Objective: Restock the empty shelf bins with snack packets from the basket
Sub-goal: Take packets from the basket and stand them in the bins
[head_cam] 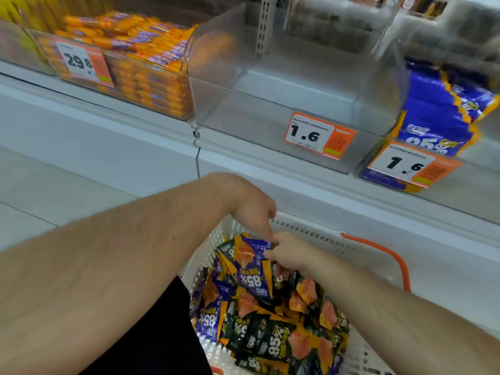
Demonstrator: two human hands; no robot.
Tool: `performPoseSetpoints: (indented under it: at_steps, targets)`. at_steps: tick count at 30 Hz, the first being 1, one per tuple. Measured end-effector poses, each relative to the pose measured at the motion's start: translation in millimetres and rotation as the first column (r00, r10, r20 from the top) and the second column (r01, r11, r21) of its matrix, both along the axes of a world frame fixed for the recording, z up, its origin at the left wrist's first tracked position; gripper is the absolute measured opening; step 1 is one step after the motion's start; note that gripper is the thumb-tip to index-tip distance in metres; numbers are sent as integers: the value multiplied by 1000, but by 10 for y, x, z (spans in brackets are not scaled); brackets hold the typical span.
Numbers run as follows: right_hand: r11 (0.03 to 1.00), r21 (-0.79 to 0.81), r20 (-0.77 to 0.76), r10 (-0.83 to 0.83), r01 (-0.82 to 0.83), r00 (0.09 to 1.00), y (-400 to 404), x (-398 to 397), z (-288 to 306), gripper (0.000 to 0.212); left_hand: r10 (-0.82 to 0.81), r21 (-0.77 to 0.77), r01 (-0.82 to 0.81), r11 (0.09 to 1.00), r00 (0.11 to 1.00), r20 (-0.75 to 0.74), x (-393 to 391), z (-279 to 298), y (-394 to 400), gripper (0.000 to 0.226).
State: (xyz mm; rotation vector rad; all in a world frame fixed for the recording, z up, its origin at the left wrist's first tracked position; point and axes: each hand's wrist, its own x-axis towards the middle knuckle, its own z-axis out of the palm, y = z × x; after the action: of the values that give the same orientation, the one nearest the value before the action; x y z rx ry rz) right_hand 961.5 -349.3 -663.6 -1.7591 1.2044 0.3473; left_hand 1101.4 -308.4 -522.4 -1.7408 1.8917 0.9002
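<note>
A white perforated basket (305, 230) sits low in front of the shelf, piled with purple and black snack packets (273, 339). Both hands meet over its far end on one purple-and-orange packet (253, 269) lifted above the pile. My left hand (250, 205) pinches its top edge from above. My right hand (288, 253) grips the same top edge from the right. Above stands a clear empty shelf bin (270, 123) with a 1.6 price tag (319, 135).
Left of the empty bin is a bin full of orange packets (140, 60) tagged 29.8. To its right is a bin of purple packets (438, 112) tagged 1.6. An orange basket handle (389, 255) curves over the basket's right side. Grey floor lies at left.
</note>
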Motion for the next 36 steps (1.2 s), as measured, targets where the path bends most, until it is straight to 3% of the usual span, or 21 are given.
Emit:
performPoseSetpoints:
  at_steps: [3,5,9,11,15,17,19,22,24,26,28,32,34,36]
  targets:
    - [998,32,122,-48,45,991,-183,-372,432,7,81,-98,-87,991,995,-61,-41,-52,-1,76]
    - [993,51,211,-114,105,971,-268,-585,660,7,175,-149,-195,969,975,-135,-44,-92,-4,84]
    - [960,155,436,-278,233,856,-347,-953,1074,12,389,-85,-451,889,839,-380,-75,-165,20,90]
    - [922,279,525,-380,268,761,-347,-1092,1220,15,459,-3,-536,844,726,-512,-146,-173,39,74]
    - [836,446,587,-544,321,600,-315,-1285,1396,15,421,72,-530,845,576,-701,-326,-98,66,29]
    - [823,448,565,-563,348,603,-315,-1368,1438,16,418,65,-600,798,473,-775,-417,-72,36,27]
    - [848,356,499,-527,392,688,-305,-1453,1500,13,414,17,-676,737,432,-801,-499,-36,-23,30]
    - [844,-128,405,-434,520,805,-299,-1569,1704,8,330,-147,-674,724,526,-784,-599,74,-135,19]
    - [715,-468,418,-339,520,843,-294,-1635,1886,15,176,-392,-518,761,746,-642,-656,219,-229,13]
    - [663,-633,362,-203,400,910,-258,-1658,2048,21,18,-604,-228,764,943,-333,-762,447,-300,22]
    - [691,-666,288,-111,282,951,-264,-1664,2103,31,-97,-655,-35,755,982,-164,-889,644,-394,24]
    - [789,-567,377,-5,235,926,-377,-1693,2019,28,-208,-681,43,731,965,-162,-1192,903,-600,17]
    - [811,-520,460,2,267,888,-459,-1758,1962,27,-218,-730,-26,683,947,-238,-1312,960,-684,17]
    - [830,-422,569,-71,365,819,-524,-1854,1965,24,-201,-768,-231,597,884,-422,-1389,925,-772,30]
